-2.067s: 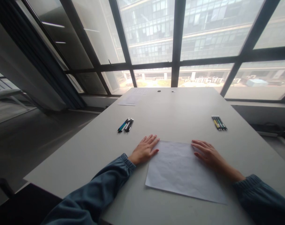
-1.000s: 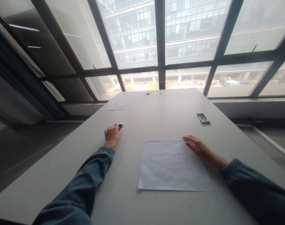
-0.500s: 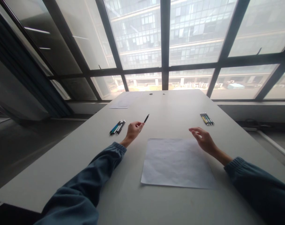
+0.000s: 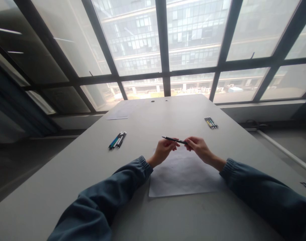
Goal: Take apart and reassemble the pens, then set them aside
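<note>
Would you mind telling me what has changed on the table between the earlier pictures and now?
The left hand left the sheet of paper, reached to the left pen group, took one black pen and carried it over the paper. The right hand lifted off the paper and now grips the pen's other end. The paper and the right pen group stayed put.

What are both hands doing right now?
Left hand: closed on the black pen.
Right hand: closed on the same pen's other end, above the paper.
</note>
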Demonstrator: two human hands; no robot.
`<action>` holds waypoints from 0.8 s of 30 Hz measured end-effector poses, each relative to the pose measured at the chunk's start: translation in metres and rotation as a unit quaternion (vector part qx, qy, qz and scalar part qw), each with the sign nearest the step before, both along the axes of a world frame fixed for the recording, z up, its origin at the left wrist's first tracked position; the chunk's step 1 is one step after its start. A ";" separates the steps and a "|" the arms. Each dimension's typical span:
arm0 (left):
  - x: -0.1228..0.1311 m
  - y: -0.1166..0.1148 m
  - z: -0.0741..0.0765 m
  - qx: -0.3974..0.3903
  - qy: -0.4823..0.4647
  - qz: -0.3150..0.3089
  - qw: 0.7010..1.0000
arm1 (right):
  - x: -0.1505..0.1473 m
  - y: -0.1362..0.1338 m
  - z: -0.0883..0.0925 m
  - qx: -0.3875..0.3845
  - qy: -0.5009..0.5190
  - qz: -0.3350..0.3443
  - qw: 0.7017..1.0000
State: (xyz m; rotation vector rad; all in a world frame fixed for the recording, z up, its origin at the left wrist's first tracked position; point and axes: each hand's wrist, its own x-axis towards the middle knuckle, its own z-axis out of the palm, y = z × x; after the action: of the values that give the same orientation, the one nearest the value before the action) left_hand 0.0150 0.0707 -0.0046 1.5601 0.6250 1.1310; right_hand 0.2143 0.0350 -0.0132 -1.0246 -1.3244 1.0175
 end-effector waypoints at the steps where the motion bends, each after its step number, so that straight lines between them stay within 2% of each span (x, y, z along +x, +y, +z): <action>1: -0.002 0.001 -0.002 -0.003 0.002 0.009 1.000 | 0.002 0.000 -0.002 0.008 -0.004 -0.009 1.000; 8: -0.016 0.013 -0.009 0.018 0.007 0.088 0.996 | 0.021 0.004 -0.024 0.084 -0.065 -0.121 0.987; 11: -0.025 0.017 -0.012 0.070 0.057 0.111 0.990 | 0.026 0.005 -0.028 0.092 -0.087 -0.142 0.982; 14: -0.036 0.018 -0.013 0.148 0.127 0.111 0.975 | 0.027 0.007 -0.028 0.091 -0.059 -0.133 0.985; 17: -0.045 0.015 -0.012 0.179 0.151 0.099 0.967 | 0.026 0.007 -0.026 0.083 -0.028 -0.102 0.991; 24: -0.055 0.009 -0.018 0.158 0.156 0.208 0.952 | 0.022 0.004 -0.024 0.087 -0.006 -0.082 0.993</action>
State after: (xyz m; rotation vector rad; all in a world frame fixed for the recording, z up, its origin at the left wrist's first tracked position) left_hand -0.0397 0.0795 -0.0231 1.9648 1.0636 1.3545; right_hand 0.2360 0.0387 -0.0370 -0.9903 -1.2916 0.7615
